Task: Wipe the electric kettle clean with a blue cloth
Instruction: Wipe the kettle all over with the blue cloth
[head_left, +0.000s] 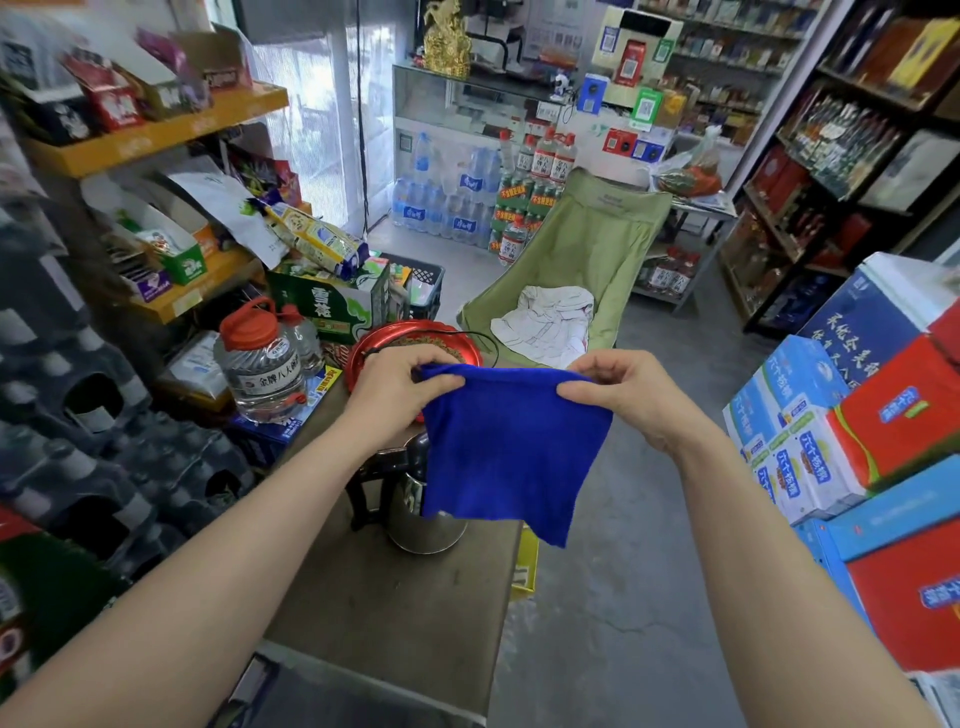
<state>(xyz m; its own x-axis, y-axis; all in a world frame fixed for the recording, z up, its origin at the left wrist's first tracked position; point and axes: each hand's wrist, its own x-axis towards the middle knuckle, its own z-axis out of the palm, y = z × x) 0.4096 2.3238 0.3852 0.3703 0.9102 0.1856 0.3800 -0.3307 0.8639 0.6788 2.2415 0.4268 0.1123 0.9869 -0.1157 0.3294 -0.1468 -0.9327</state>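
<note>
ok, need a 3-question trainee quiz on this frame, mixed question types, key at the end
1. True or false: the blue cloth is already pressed flat against the kettle.
2. Which hands grip the cloth? A) left hand only B) right hand only C) both, each pinching a top corner
3. Fill in: beyond the kettle on the table lies a round ____ tray.

Key: 1. False; the cloth hangs spread between the hands, in front of the kettle in this view. 2. C. 3. red.
</note>
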